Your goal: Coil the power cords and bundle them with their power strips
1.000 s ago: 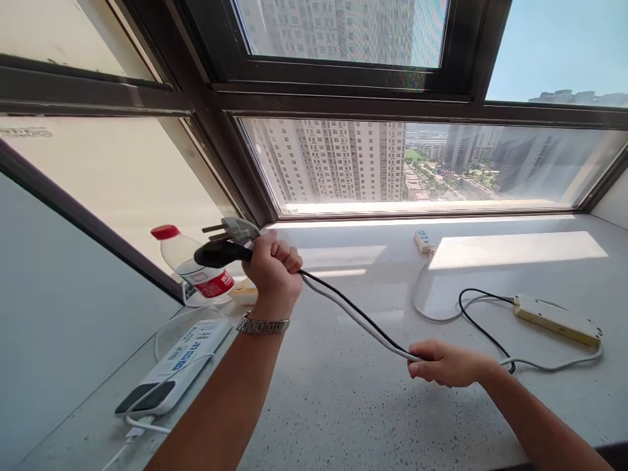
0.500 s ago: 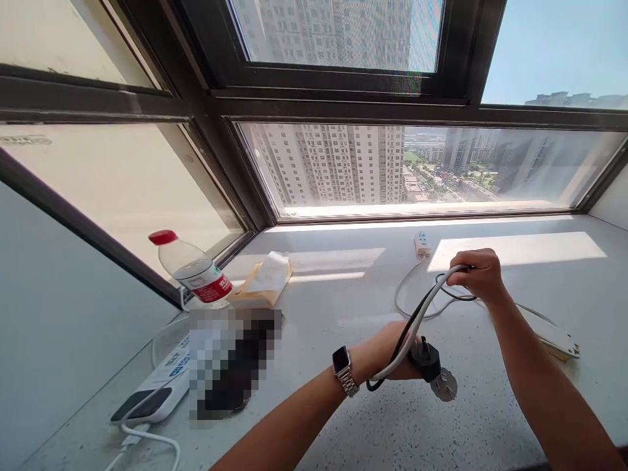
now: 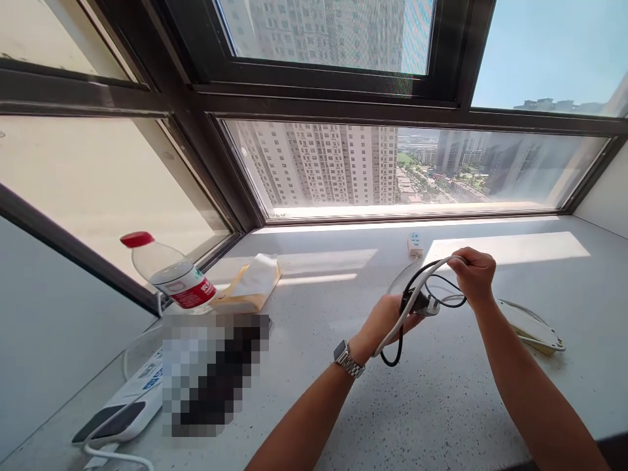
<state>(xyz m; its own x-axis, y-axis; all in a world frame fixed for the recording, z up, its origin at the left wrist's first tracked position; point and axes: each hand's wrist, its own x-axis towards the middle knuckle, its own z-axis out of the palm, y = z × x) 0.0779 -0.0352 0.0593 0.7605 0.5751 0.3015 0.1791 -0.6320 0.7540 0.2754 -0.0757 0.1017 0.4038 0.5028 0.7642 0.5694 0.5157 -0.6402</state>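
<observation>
My left hand [image 3: 385, 322] is closed round two plugs [image 3: 418, 302], one black and one grey, held above the speckled sill [image 3: 343, 405]. A black cable and a white cable [image 3: 403, 307] loop from the plugs up to my right hand [image 3: 471, 271], which is closed on the top of the loop. The cables run on toward a cream power strip [image 3: 532, 327] lying on the sill just behind my right wrist.
A plastic water bottle [image 3: 167, 271] with a red cap and a tissue pack [image 3: 249, 286] stand at the left. A white power strip [image 3: 130, 409] lies near the front left beside a blurred patch. A small white socket block [image 3: 415, 244] sits near the window.
My left hand swung the plugs from the far left across to the middle and raised them toward my right hand. My right hand lifted the cables off the sill into a loop.
</observation>
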